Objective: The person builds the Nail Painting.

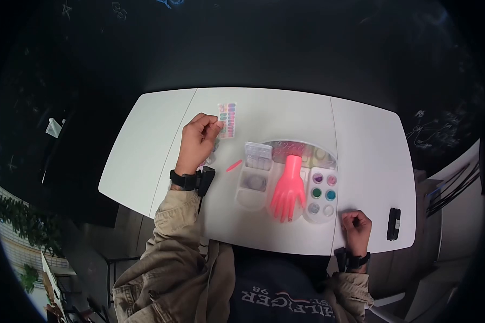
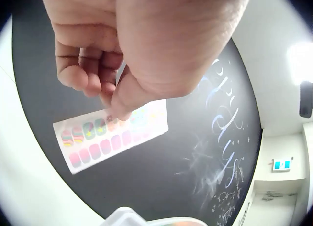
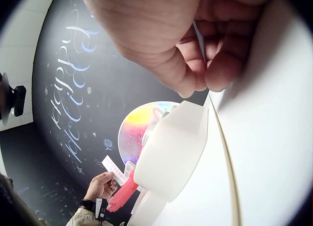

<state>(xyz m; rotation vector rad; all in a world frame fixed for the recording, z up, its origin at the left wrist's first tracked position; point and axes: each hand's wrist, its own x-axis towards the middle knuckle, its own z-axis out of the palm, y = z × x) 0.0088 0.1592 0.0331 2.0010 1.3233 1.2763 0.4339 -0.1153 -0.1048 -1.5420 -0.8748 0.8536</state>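
Between thumb and fingers, my left hand (image 1: 198, 144) pinches a white sheet of nail stickers (image 1: 231, 119) by its edge, raised over the far left part of the table. In the left wrist view the nail sticker sheet (image 2: 98, 147) shows rows of pink, striped and starred stickers; the thumb covers part of one row. My right hand (image 1: 357, 230) is near the table's front edge at the right, fingers loosely curled with nothing visible in them. Nearest to it is a white tray (image 1: 321, 217) with several pots of coloured glitter. A bright pink model hand (image 1: 289, 189) lies left of that tray, fingers toward me.
A round-topped mirror (image 1: 282, 152) stands behind the model hand. Left of it are a clear-lidded compartment tray (image 1: 250, 199) and a pink stick (image 1: 234, 165). A black object (image 1: 394, 224) lies near the table's right edge. A black chalkboard wall (image 1: 285, 48) rises behind the table.
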